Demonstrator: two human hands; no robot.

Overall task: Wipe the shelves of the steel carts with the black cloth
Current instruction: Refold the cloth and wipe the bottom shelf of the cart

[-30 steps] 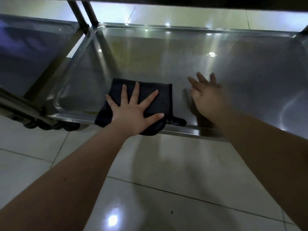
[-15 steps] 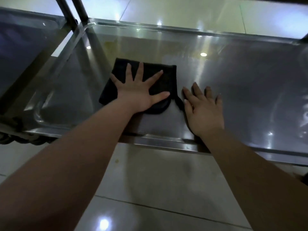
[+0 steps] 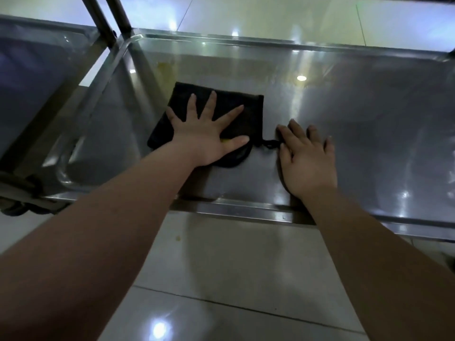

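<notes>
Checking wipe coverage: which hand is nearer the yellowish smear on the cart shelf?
Left. The left hand presses the black cloth just this side of the yellowish smear; the right hand lies flat on bare shelf, farther right.

The cloth is seen as plain black, the shelf under it as silver-grey, a smear beyond the cloth as yellowish, floor tiles as cream.

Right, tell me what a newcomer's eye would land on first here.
The left hand, fingers spread, presses the black cloth flat on the steel shelf, left of its middle. Just beside it the right hand rests flat on bare metal, next to the cloth's small loop. A yellowish smear marks the shelf beyond the cloth, near the back left corner.
</notes>
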